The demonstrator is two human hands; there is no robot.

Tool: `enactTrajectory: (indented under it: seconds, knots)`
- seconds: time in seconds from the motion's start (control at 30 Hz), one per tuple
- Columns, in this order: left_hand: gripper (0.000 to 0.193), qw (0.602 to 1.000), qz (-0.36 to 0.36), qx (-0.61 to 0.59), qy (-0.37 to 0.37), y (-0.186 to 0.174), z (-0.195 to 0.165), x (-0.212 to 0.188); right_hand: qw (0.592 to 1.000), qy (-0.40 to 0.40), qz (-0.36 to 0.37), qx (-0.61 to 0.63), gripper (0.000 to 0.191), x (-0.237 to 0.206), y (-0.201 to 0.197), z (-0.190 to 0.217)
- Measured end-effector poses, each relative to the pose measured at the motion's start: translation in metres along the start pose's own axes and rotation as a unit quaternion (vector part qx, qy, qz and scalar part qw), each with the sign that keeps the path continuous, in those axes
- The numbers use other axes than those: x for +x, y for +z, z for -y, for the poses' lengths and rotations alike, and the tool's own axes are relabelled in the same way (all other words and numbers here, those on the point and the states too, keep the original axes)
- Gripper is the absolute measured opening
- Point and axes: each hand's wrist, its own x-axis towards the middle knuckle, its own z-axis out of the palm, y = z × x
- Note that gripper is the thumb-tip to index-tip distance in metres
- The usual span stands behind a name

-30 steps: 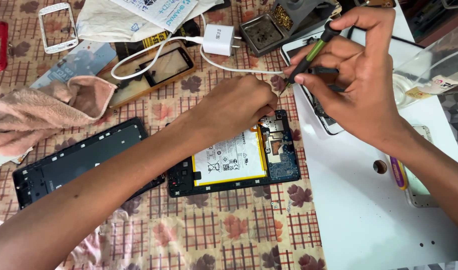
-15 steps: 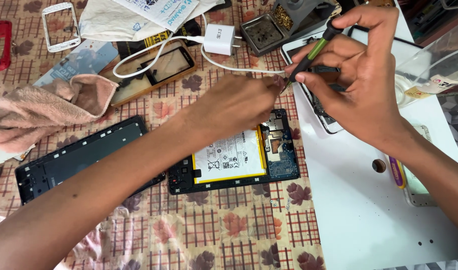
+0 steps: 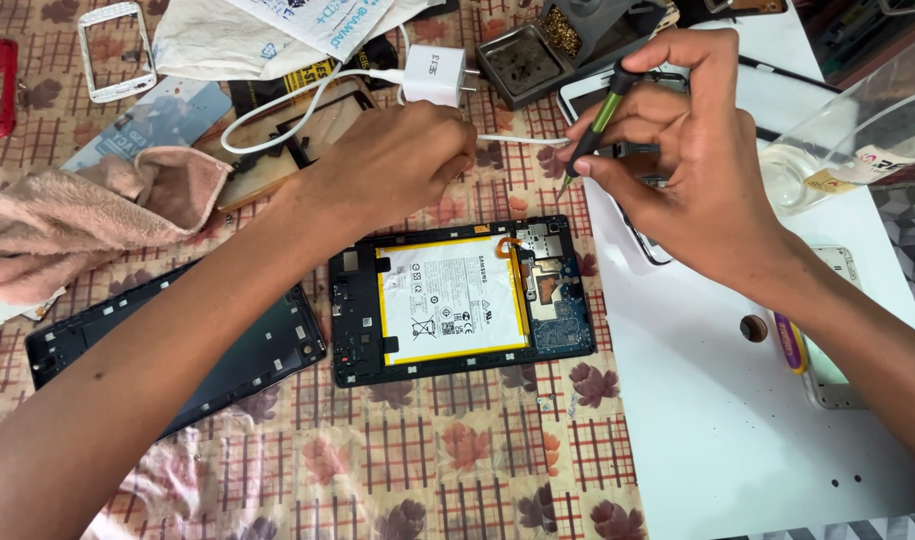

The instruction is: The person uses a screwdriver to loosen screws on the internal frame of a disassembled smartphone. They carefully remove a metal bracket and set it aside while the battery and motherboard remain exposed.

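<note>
Right hand (image 3: pixel 693 165): raised above the table's far side, fingers clamped on a green-handled screwdriver (image 3: pixel 596 122); thumb and forefinger pinch the shaft, tip pointing down and left.
Left hand (image 3: pixel 396 160): palm down beyond the opened tablet, fingers curled together; whether they pinch anything cannot be told, as the fingertips are hidden.
White cable (image 3: pixel 523 141): runs between the two hands, from the left fingertips toward the screwdriver tip.
Opened tablet (image 3: pixel 463 300): lies flat on the patterned tablecloth (image 3: pixel 448 450), back cover off, just below both hands and touched by neither.
Battery (image 3: pixel 453 298): white with yellow border, fills the middle of the tablet.
Circuit board (image 3: pixel 550 285): blue, at the tablet's right end.
Tablet back cover (image 3: pixel 228 355): dark frame, left of the tablet, partly under the left forearm.
White charger (image 3: pixel 436 75): beyond the left hand, its cord looping left.
Pink cloth (image 3: pixel 88 215): crumpled at the left edge.
White mat (image 3: pixel 738 430): under the right forearm.
Solder tip-cleaner tray (image 3: pixel 523 62): dark, square, beyond the hands.
</note>
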Motion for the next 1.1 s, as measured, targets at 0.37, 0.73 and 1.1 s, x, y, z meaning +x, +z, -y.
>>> enactTrajectory:
  seconds: [0.37,0.73,1.1]
  knots:
    - [0.023,0.999,-0.025,0.029,0.032,-0.005,-0.029,-0.020,1.000,0.024,0.005,0.015,0.060,-0.003,0.000,-0.003]
    - [0.058,0.984,-0.146,0.018,0.103,0.037,-0.054,-0.066,0.998,0.035,-0.024,-0.054,0.060,-0.006,0.002,-0.004]
    - [0.056,0.990,-0.101,-0.042,0.085,0.041,-0.052,-0.069,0.998,0.008,-0.045,-0.047,0.057,-0.006,0.004,-0.001]
